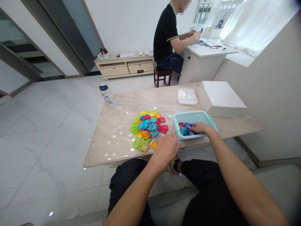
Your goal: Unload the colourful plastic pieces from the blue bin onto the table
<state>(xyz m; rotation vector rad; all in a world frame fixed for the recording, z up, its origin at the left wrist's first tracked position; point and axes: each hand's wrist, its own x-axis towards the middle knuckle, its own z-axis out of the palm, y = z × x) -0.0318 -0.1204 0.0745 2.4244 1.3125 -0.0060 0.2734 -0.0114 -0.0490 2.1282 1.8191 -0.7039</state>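
A heap of interlocking plastic building pieces [147,127] in green, orange, red, blue and yellow lies on the marble table top [113,149]. To its right stands a turquoise plastic tub [182,120] holding purple and blue pieces [185,129]. My right hand [201,128] reaches over the tub's rim, its fingers down on those pieces. My left hand [166,150] is at the table's near edge, fingertips by the tub's lower left corner and close to the heap. Both palms hide whatever they might hold. Two small white pieces [117,128] lie apart at the left.
A white box [221,98] and a clear plastic lid [187,96] stand behind the tub. A water bottle [108,95] lies at the table's far left. Beyond, a seated person [166,40] works with both hands at a white desk [207,62].
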